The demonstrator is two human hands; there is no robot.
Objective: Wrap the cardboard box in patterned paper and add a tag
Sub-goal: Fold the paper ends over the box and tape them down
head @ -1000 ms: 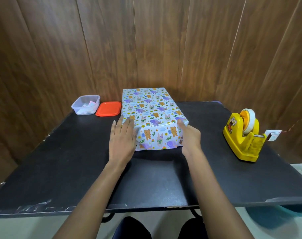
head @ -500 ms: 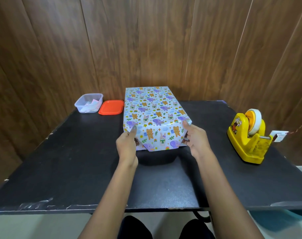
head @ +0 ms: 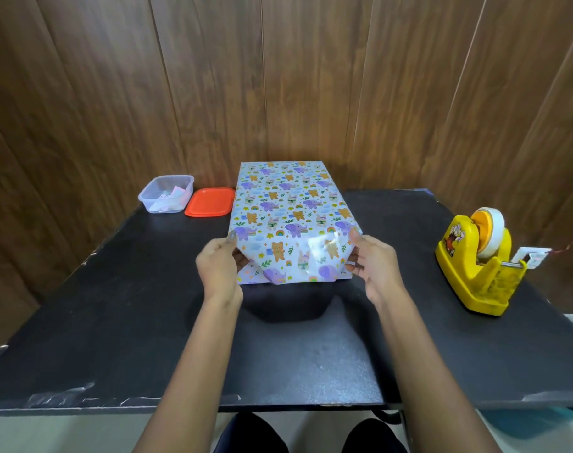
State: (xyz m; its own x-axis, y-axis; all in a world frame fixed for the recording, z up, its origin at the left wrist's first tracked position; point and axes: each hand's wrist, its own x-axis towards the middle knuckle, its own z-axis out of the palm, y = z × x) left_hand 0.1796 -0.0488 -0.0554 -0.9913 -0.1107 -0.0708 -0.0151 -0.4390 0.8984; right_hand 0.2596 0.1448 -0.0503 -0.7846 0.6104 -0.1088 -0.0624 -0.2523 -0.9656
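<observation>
Both hands [head: 217, 273] [head: 375, 268] seemingly tight on box [head: 288, 204]

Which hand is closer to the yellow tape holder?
Right. The right hand holds the wrapped box's near right corner, on the tape holder's side; the left hand holds the near left corner, farther away.

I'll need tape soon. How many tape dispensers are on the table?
1. The yellow tape dispenser stands near the right edge of the table, to the right of the wrapped box. Anything directly behind the box would be hidden.
</observation>
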